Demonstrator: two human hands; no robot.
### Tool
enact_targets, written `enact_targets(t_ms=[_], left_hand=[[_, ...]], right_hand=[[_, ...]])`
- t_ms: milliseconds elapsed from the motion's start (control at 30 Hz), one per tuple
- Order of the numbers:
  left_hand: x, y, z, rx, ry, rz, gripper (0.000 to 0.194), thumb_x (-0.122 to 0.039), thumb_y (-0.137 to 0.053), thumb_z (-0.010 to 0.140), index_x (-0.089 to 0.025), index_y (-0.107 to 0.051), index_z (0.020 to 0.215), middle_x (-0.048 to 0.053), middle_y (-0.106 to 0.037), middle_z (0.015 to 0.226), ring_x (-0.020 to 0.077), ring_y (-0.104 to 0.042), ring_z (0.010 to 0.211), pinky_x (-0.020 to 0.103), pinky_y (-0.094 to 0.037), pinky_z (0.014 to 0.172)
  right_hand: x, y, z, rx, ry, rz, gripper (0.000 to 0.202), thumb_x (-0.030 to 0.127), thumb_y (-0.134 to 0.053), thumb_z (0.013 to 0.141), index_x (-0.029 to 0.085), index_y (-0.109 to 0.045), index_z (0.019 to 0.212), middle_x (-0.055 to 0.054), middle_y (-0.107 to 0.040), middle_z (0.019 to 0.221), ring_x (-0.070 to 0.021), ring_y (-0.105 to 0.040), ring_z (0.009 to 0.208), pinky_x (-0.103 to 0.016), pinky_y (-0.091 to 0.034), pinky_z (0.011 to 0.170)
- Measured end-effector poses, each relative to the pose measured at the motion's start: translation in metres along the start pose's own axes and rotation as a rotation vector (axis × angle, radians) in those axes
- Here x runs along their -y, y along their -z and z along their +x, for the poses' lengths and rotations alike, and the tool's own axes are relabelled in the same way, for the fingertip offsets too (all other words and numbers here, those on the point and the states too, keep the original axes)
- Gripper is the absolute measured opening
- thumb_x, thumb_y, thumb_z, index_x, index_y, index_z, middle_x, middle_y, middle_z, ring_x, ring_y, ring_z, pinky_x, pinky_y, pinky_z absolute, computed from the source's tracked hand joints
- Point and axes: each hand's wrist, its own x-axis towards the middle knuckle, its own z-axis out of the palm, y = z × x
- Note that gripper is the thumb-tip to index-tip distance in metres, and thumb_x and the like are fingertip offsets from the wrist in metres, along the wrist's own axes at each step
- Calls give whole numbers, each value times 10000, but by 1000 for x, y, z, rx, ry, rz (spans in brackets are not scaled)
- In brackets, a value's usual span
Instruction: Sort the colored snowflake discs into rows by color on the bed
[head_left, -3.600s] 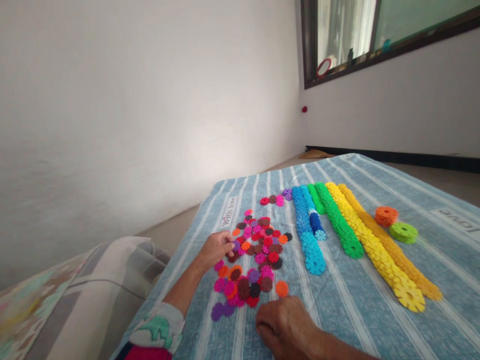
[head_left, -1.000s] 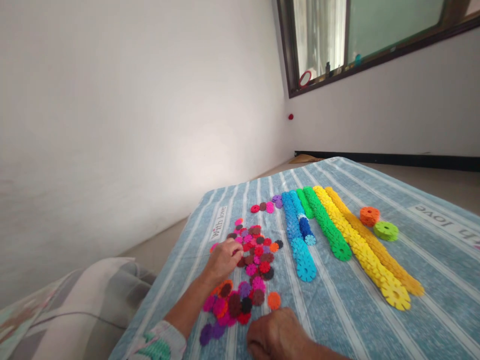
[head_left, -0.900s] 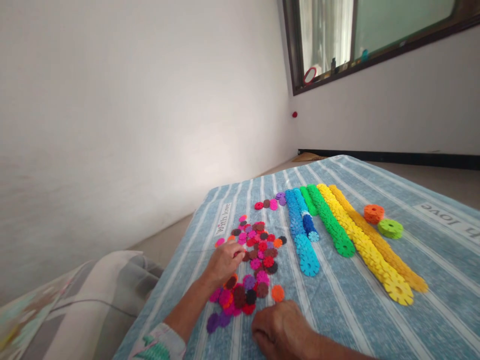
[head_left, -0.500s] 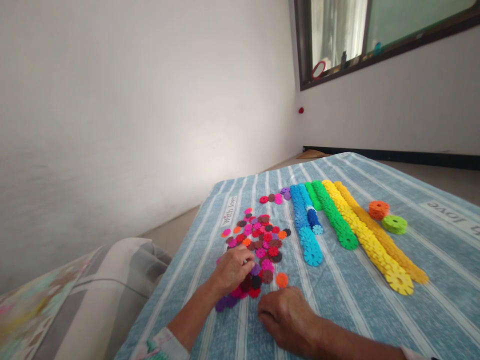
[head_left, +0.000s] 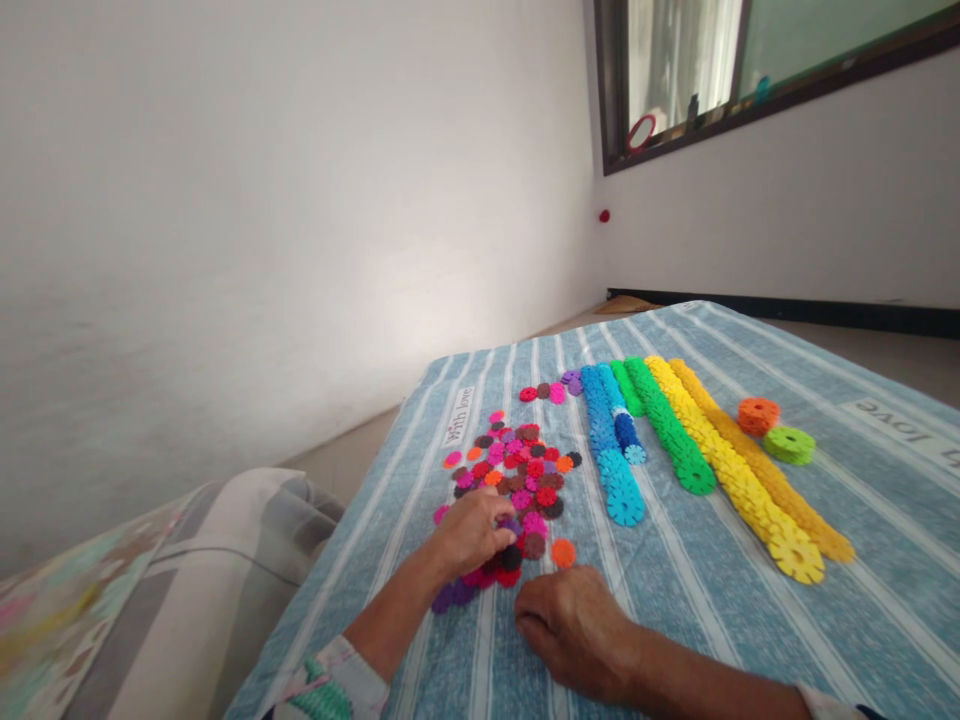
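Observation:
Over the mixed pile of red, pink, brown, black and purple notched discs (head_left: 534, 467) is my left hand (head_left: 474, 530), its thumb and fingers apart around a purple disc lying in the pile. My right hand (head_left: 574, 625) rests on the cloth near the pile's front right, fingers curled closed; whatever they may hold is hidden. Just above its knuckles lies a single orange disc (head_left: 563, 553). To the right, overlapping discs form long rows: blue (head_left: 600, 425), green (head_left: 667, 430), yellow (head_left: 735, 465) and darker yellow (head_left: 765, 465).
An orange stack (head_left: 757, 415) and a lime green stack (head_left: 790, 445) stand right of the rows. Red, brown, pink and purple discs form a short line at the back. The striped cloth (head_left: 892, 500) covers the table. A draped grey-and-white fabric (head_left: 225, 590) is at left.
The thumb and fingers of my left hand have parted, and the hand has shifted slightly over the pile. My right hand has stayed nearly still. The camera view has shifted a little.

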Motion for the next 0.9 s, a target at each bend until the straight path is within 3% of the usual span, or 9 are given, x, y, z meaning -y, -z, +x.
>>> enact_targets(t_ms=[433, 733, 900], left_hand=[[1, 1, 3, 7, -2, -149, 157, -221, -591, 680, -201, -693, 797, -6, -577, 731, 127, -517, 674, 220, -373, 632], [0, -1, 7, -112, 23, -266, 116, -180, -604, 653, -181, -659, 755, -16, -583, 721, 113, -502, 639, 216, -381, 611], [6, -3, 11, -152, 94, -382, 21, -165, -581, 662, -175, -598, 670, -50, -511, 574, 93, -464, 544, 208, -359, 551]], right_hand=[[0, 1, -1, 16, -5, 6, 202, 214, -476, 841, 195, -621, 702, 9, -692, 705, -112, -594, 599, -259, -236, 531], [-2, -3, -2, -13, 6, 16, 193, 212, -478, 831, 195, -602, 684, 15, -686, 695, -104, -584, 592, -260, -231, 537], [-3, -3, -2, -16, 10, 22, 199, 215, -470, 832, 192, -591, 676, 12, -681, 690, -102, -579, 592, -257, -225, 533]])
